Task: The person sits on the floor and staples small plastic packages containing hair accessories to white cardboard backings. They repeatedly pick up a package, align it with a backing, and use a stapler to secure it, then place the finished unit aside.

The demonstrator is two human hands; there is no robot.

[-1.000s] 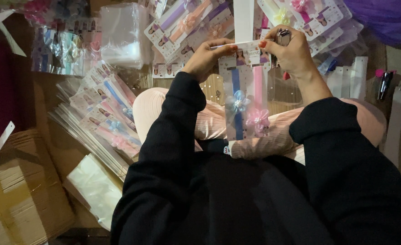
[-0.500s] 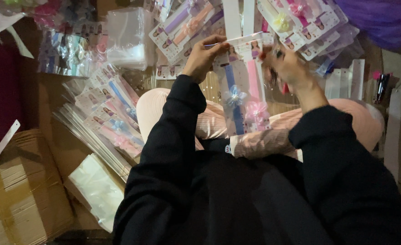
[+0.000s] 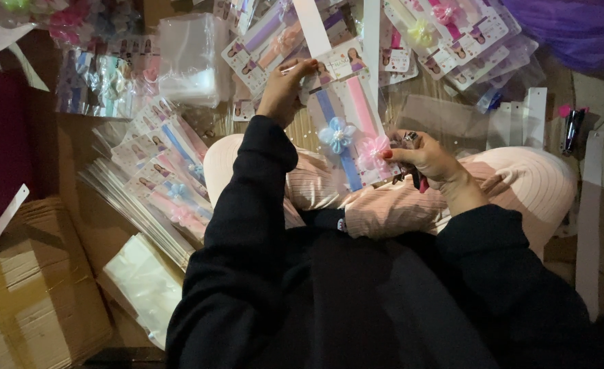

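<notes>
Both hands gripped the headband card (image 3: pixel 348 113): left hand (image 3: pixel 285 89) its top, right hand (image 3: pixel 428 160) its lower edge; bending risked creasing.

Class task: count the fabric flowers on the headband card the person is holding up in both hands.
2. A blue fabric flower sits on the blue band at the card's middle; a pink fabric flower sits lower right on the pink band, beside the right hand.

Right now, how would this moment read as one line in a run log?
left hand: grip on top of headband card | right hand: grip on card's lower edge, small dark tool held too | card: over lap | finished stack: at left
</notes>
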